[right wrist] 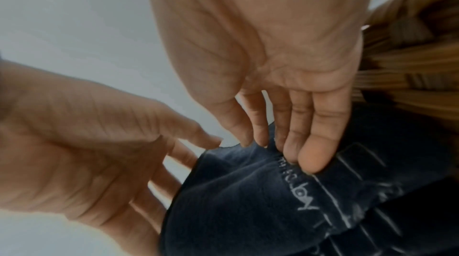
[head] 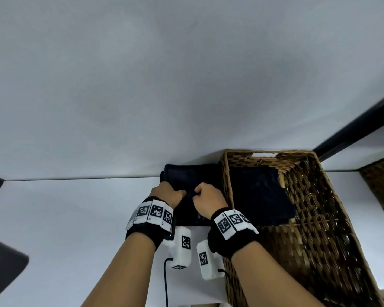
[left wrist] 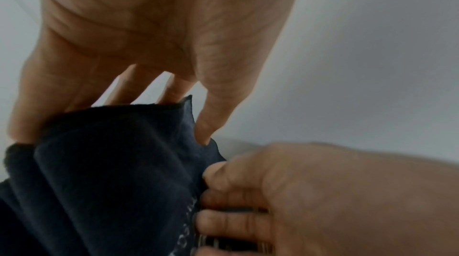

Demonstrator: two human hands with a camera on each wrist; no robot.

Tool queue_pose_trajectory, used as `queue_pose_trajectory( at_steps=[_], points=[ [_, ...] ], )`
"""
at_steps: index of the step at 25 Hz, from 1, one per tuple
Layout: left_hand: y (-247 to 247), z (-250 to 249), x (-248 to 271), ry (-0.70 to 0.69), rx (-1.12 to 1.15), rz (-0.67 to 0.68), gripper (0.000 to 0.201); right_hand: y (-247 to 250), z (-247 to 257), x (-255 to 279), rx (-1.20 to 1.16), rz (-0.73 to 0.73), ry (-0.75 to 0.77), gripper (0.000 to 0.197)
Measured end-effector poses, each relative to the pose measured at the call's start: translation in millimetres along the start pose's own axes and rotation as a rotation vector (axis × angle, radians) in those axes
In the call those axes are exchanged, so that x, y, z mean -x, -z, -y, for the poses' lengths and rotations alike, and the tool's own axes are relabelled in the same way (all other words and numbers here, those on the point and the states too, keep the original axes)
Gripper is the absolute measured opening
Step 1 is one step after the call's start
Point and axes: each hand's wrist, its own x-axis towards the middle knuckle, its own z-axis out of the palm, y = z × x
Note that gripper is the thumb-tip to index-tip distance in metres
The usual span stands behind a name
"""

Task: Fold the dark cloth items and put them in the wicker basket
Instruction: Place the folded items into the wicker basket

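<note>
A dark navy cloth (head: 191,173) with pale printed lettering lies on the white table (head: 75,218), against the left wall of the wicker basket (head: 227,185). My left hand (head: 171,193) pinches its near edge, thumb in front and fingers behind, as the left wrist view shows on the cloth (left wrist: 111,172). My right hand (head: 205,196) grips the same cloth just to the right, fingers curled into the fabric (right wrist: 248,201) beside the lettering. The two hands nearly touch. Another dark cloth (head: 259,196) lies flat inside the basket.
The basket's far rim has a handle slot (head: 264,154). A second wicker piece (head: 381,180) and a black frame bar (head: 364,120) stand at the right. A dark object (head: 2,262) sits at the table's left edge. A white wall rises behind the table.
</note>
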Motion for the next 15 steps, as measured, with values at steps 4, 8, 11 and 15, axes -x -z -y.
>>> queue_pose_trajectory(
  at_steps=[4,8,11,15],
  points=[
    [-8,-3,7,-0.040,0.069,-0.105,0.045,3,1,4,-0.011,-0.023,0.023,0.033],
    [6,-10,7,0.052,0.285,-0.141,0.054,9,-3,6,-0.025,-0.052,0.043,0.033],
    [12,-8,2,0.114,0.365,-0.045,0.057,13,-9,6,-0.028,-0.063,0.049,0.032],
    [8,-15,7,0.116,0.520,0.047,0.061,14,-16,6,-0.081,-0.074,0.058,0.030]
  ],
)
